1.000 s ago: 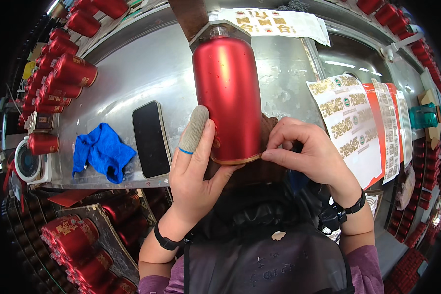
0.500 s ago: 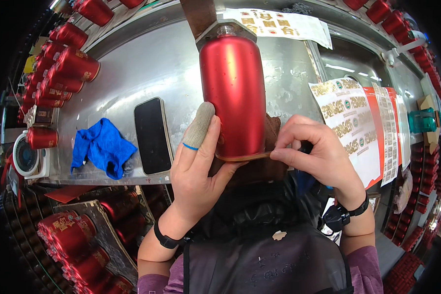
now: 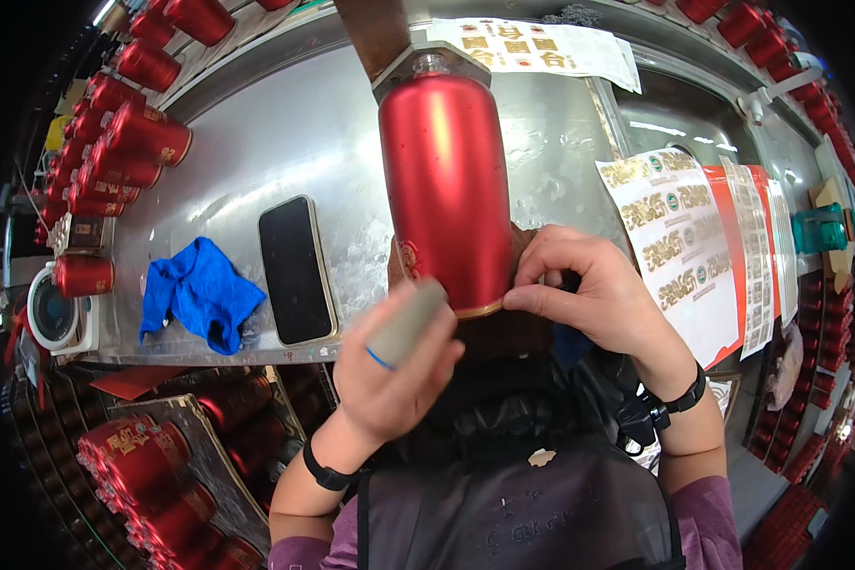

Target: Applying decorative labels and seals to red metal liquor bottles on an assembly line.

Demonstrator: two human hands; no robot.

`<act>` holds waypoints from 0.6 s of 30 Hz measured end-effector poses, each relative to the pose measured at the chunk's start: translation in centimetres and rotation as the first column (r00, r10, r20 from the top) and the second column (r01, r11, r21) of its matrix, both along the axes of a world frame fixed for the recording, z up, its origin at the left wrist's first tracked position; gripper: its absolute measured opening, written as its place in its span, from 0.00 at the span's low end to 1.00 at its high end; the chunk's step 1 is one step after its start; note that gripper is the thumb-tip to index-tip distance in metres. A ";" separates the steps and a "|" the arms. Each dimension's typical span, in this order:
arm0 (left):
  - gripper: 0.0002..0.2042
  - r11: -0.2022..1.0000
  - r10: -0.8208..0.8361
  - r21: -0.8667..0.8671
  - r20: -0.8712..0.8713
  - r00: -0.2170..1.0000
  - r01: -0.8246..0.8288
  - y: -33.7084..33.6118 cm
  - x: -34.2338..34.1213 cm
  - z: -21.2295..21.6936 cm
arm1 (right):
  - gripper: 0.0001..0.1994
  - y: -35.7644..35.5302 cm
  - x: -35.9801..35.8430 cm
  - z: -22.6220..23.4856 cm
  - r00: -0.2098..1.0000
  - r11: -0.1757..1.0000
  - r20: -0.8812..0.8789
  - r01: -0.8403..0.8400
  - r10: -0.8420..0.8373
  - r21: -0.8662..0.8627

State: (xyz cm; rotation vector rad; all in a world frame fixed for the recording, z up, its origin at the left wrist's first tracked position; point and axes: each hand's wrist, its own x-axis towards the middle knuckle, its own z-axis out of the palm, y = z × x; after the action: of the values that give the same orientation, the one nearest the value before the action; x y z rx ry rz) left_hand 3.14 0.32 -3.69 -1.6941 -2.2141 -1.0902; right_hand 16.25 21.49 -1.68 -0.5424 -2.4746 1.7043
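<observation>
Head view: from where I stand, a red bottle [image 3: 446,190] takes the middle, neck pointing away from the wearer, base toward them.
Bottle's seat: the neck sits at a grey metal bracket [image 3: 480,59] just beyond the bottle's shoulder; a brown support [image 3: 513,337] shows below its base.
Left hand [image 3: 385,375]: half a second ago it lay along the bottle's left side, thumb beneath the base; now it has dropped to the bottle's near left corner, fingers half curled.
Grey finger sleeve [image 3: 410,323]: worn on that hand, its tip overlapping the bottle's lower left edge.
Gold mark [image 3: 411,258]: low on the bottle's left side, showing more fully than before, when the fingers covered most of it.
Right hand [image 3: 589,290]: still at the base's right corner, thumb and forefinger drawn narrow together.
Phone [image 3: 297,271] and blue cloth [image 3: 201,296]: both left of the bottle as before, the phone nearer it.
Printed sheet [image 3: 674,237]: right of the bottle, well apart.
Hard to make out: motion smears the left hand, so I cannot tell whether it touches or grips anything; nor whether something thin sits in the right hand's pinch.
Hidden: the bottle's underside, and the right hand's curled fingertips.
Cut off: red containers [image 3: 142,133] far left of the bottle, running into the dark rim.
</observation>
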 end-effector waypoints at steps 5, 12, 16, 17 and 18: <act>0.15 0.980 -0.185 0.029 -0.250 0.951 0.198 0.5 0.2 0.2 | 0.05 0.0 -0.2 0.3 0.994 0.998 0.098 -0.038 0.043 -0.051; 0.21 0.970 -0.244 -0.048 -0.225 0.943 0.240 2.7 0.3 0.9 | 0.07 0.0 0.2 -0.6 1.000 0.998 0.008 0.005 -0.004 -0.070; 0.31 0.990 0.018 -0.139 -0.094 0.995 -0.031 3.3 -0.1 1.7 | 0.05 0.3 0.8 0.7 0.997 0.993 0.068 -0.020 0.027 -0.112; 0.32 0.992 0.012 -0.122 -0.063 0.998 -0.020 3.2 -0.4 1.6 | 0.04 0.4 0.9 1.1 0.993 0.992 0.111 -0.024 0.037 -0.121; 0.32 0.994 0.006 -0.104 -0.031 0.999 -0.010 3.1 -0.5 1.5 | 0.04 0.6 1.0 1.4 0.993 0.992 0.110 -0.028 0.041 -0.124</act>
State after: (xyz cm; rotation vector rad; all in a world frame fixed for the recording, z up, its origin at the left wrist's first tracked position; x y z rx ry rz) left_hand 2.59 3.39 -2.19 -1.7284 -2.2942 -0.9552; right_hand 17.25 22.06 -0.32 -0.6275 -2.4797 1.8996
